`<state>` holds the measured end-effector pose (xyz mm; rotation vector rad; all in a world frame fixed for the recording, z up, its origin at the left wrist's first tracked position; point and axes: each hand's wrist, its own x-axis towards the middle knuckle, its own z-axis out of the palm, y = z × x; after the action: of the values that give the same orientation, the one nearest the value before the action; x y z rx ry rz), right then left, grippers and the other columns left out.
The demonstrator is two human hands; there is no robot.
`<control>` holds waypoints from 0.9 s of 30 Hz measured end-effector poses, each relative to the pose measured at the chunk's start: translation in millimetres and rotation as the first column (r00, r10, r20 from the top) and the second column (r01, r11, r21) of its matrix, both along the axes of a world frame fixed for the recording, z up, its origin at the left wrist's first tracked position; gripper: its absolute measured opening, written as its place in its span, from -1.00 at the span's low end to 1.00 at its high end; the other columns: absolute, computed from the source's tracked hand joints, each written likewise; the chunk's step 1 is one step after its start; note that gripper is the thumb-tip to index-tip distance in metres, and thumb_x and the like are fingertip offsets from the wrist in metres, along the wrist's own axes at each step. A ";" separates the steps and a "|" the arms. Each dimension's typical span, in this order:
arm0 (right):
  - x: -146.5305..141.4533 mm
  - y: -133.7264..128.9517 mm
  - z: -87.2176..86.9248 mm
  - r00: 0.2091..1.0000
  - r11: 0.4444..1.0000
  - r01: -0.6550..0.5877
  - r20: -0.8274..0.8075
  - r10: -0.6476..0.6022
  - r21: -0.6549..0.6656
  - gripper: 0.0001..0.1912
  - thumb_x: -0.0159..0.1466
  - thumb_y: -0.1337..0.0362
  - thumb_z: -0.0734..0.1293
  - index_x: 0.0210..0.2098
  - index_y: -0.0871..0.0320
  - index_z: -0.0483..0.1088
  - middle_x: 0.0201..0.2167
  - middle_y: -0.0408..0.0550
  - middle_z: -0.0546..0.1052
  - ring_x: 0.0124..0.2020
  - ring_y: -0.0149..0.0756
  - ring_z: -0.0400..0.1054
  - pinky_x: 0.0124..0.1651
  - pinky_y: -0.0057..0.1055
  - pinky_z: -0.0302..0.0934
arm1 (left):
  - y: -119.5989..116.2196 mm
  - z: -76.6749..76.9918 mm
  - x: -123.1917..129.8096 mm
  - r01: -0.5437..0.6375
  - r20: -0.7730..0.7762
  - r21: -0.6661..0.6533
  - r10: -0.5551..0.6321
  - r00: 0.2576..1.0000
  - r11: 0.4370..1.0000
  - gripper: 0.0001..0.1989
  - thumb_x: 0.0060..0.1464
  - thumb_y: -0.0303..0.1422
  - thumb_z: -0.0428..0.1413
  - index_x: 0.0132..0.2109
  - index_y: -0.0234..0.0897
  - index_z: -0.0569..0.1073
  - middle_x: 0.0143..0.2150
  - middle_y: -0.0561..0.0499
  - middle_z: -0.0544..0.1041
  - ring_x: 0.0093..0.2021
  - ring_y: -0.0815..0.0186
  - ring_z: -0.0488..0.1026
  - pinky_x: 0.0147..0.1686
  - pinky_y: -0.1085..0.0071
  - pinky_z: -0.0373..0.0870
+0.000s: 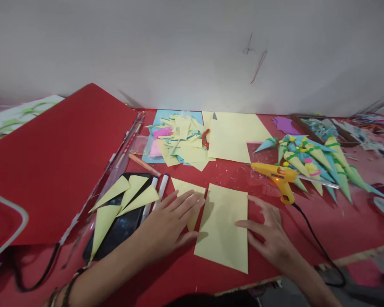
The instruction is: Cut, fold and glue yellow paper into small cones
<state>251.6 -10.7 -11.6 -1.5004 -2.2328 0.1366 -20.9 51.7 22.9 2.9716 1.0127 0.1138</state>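
A pale yellow rectangular sheet of paper [225, 226] lies flat on the red tabletop in front of me. My right hand [270, 232] is at its right edge, fingers spread, with one finger reaching over the sheet. To the left of that sheet, a smaller yellow paper piece [187, 186] with a slanted edge is partly hidden under my left hand [182, 213]. The fingers of this hand are stretched out over the piece. Several yellow paper cones [105, 224] rest on a dark phone-like device [131, 228] beside my left forearm.
A yellow glue gun [277, 172] with a lit orange light lies right of the sheet, its black cord trailing over the front edge. Beyond are finished paper cones [310, 160], paper scraps [182, 138], large yellow sheets [232, 134] and markers [161, 189]. A big red board [57, 170] stands left.
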 end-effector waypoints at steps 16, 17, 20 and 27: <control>-4.6 19.9 29.6 0.959 0.901 -0.275 -0.033 0.280 -0.336 -0.78 0.30 0.29 0.15 -0.33 -0.05 0.41 -0.17 -0.22 0.46 -0.10 -0.36 0.29 0.15 -0.05 -0.46 | 5.0 -6.2 16.7 0.001 0.036 -0.229 0.007 0.999 0.973 -0.47 0.12 -0.05 -0.09 0.18 -0.15 0.16 0.25 0.03 0.19 0.20 0.20 0.12 0.17 0.22 -0.03; -7.3 25.4 32.7 0.957 0.884 -0.280 -0.039 0.287 -0.374 -0.78 0.31 0.26 0.15 -0.36 0.01 0.40 -0.22 -0.20 0.45 -0.13 -0.36 0.29 0.14 -0.06 -0.38 | 5.8 -5.5 17.5 -0.001 0.039 -0.241 0.010 0.999 0.971 -0.49 0.12 -0.06 -0.09 0.17 -0.14 0.17 0.25 0.04 0.17 0.21 0.20 0.11 0.17 0.21 -0.02; -17.9 42.1 36.9 0.948 0.870 -0.303 -0.027 0.318 -0.388 -0.73 0.31 0.20 0.14 -0.44 0.13 0.37 -0.34 -0.14 0.40 -0.24 -0.36 0.27 0.02 -0.21 -0.10 | 7.0 -3.9 19.6 -0.001 0.059 -0.271 0.017 0.998 0.963 -0.53 0.15 -0.08 -0.11 0.14 -0.15 0.20 0.26 0.05 0.15 0.22 0.19 0.08 0.18 0.17 -0.03; -35.9 60.5 22.9 0.949 0.935 -0.266 0.105 0.296 -0.237 -0.69 0.29 0.17 0.16 -0.50 0.19 0.30 -0.48 -0.12 0.29 -0.39 -0.36 0.17 -0.29 -0.41 0.01 | 4.5 -8.7 23.9 -0.035 0.149 -0.301 0.084 0.985 0.953 -0.45 0.09 0.01 -0.10 0.10 -0.25 0.24 0.22 -0.05 0.22 0.19 0.17 0.12 0.16 0.16 0.02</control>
<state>215.8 49.8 11.3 -1.3197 -2.6119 0.3906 3.0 56.2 14.1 2.6148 1.0003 0.1801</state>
